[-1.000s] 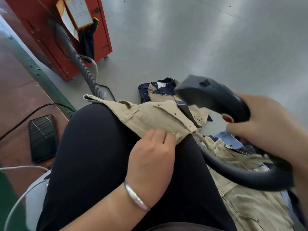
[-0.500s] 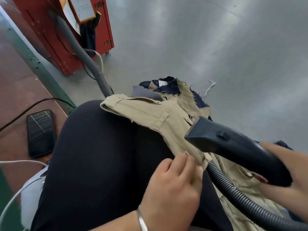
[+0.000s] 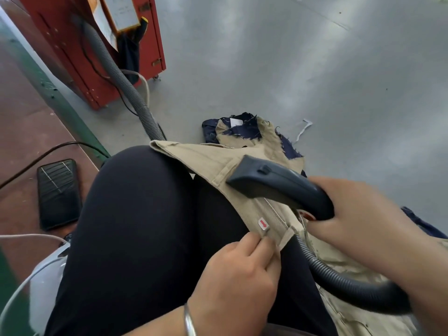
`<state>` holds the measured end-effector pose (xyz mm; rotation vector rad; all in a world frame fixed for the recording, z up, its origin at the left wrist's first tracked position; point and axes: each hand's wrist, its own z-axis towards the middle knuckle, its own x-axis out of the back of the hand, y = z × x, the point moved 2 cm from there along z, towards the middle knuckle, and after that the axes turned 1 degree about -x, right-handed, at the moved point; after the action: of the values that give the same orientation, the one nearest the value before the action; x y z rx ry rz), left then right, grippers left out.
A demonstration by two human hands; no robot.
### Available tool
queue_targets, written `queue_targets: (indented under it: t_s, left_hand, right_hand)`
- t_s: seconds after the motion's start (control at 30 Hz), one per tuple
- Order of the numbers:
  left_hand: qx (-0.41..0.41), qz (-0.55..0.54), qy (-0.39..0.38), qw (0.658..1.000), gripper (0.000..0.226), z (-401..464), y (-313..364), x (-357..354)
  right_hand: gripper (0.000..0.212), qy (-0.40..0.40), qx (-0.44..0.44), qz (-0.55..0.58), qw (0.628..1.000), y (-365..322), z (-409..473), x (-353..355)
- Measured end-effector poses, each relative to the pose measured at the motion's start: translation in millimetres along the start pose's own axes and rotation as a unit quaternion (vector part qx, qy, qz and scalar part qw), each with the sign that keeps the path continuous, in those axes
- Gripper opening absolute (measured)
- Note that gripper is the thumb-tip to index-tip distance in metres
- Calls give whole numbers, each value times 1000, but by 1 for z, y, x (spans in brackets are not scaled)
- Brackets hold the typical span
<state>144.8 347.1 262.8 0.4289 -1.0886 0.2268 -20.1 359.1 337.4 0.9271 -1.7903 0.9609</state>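
Observation:
A beige garment (image 3: 213, 163) lies across my lap over black trousers, its waistband running from my knee down toward me. My left hand (image 3: 240, 272) pinches the waistband edge just below a small white sticker with a red arrow (image 3: 262, 223). My right hand (image 3: 363, 221) grips the dark handle of a suction nozzle (image 3: 274, 185), whose flat mouth rests on the waistband. Its ribbed dark hose (image 3: 339, 280) curves down under my right forearm.
A pile of beige and navy fabric pieces (image 3: 244, 132) lies on the grey floor ahead. A red machine cabinet (image 3: 97, 52) with a grey ribbed hose (image 3: 126, 86) stands at upper left. A black phone (image 3: 59, 194) and cables lie on the reddish floor at left.
The nozzle has moved up along the waistband toward my knee. My left hand has slid down the band's edge toward me, baring the red-arrow sticker.

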Motion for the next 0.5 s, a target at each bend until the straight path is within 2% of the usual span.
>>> queue_targets:
  t_s: [0.2,0.33,0.5]
  left_hand:
    - [1,-1,-13,1000,27,0,0,3]
    - [-3,-5,-27,1000,24,2,3,5]
    - [-18,-16,-3,1000,21,9,8,3]
  right_hand:
    - [17,59,34,10,998,-24,47,5]
    - [15,77,23,16,997,-37,78,17]
    - [18,133,39,91,986,-15,51,46]
